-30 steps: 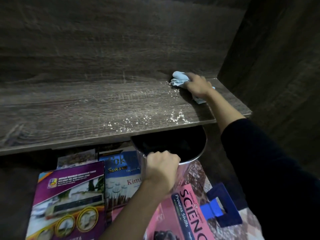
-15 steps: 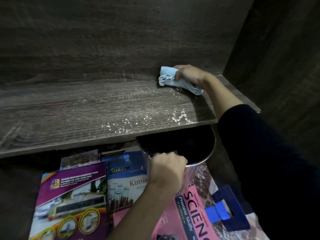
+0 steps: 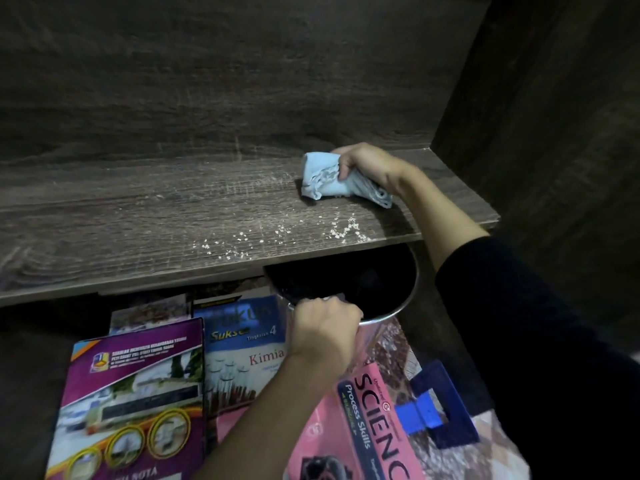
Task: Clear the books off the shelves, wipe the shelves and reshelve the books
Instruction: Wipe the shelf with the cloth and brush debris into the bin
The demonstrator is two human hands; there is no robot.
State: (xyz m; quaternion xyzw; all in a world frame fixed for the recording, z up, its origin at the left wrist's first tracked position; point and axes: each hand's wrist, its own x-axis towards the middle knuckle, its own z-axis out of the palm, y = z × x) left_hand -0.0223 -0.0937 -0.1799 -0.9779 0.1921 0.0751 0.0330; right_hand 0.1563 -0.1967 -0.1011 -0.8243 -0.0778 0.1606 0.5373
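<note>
Farthest left, the books are already off the shelf (image 3: 138, 216) and lie flat below it: a purple-covered book (image 3: 135, 393), then a blue Kimia book (image 3: 242, 344) partly under the left forearm. The left grip (image 3: 323, 329) is clenched round the near rim of a round metal container (image 3: 398, 306), holding its dark mouth just under the shelf's front edge. Pale crumbs (image 3: 343, 232) are scattered along that edge. Some lie above the container, but a good share trail off to the left of its mouth. That looks like the main hazard: a straight pull forward would likely drop the left-hand crumbs past the rim onto the book covers, so they probably need drawing rightward first, or the container shifting left. A tilt of the container, held by one rim only, could also spill what it has caught. Behind the crumbs, the right grip (image 3: 367, 164) grasps a bunched light-blue cloth (image 3: 325, 181) whose lower folds rest on the board near the back right corner. The cloth juts left of the fingers, with the crumbs between it and the container. Below right lies a pink Science book (image 3: 374, 420), beside the left wrist, and a dark blue handle (image 3: 443, 410).
</note>
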